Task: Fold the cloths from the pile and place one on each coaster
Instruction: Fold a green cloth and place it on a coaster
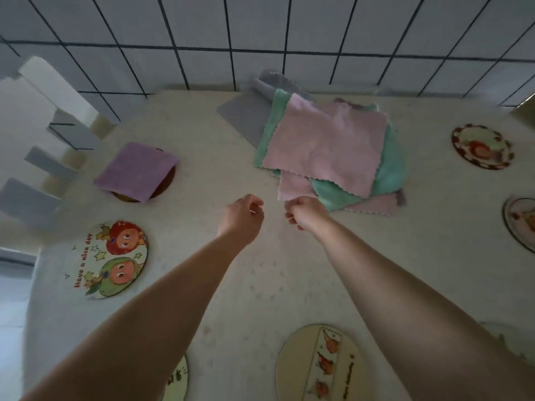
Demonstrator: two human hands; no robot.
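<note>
A pile of cloths [327, 146] lies at the back of the table, pink on top, with green, pink and grey ones under it. My right hand [307, 214] is at the pile's front-left corner, its fingers closed at the corner of a lower pink cloth [293, 186]. My left hand [243, 217] hovers just left of it, fingers loosely curled and holding nothing. A folded purple cloth [136, 170] rests on a brown coaster [166, 183] at the left. Bare coasters lie around: a cartoon one [113, 259], a near one [321, 363], and one at the back right [482, 146].
Two more coasters show partly, one at the right edge [521, 224] and one at the bottom left [178, 380]. A tiled wall [260, 39] rises right behind the table. White cardboard pieces [43, 91] stand at the far left. The table [260, 285] has a pale speckled cover.
</note>
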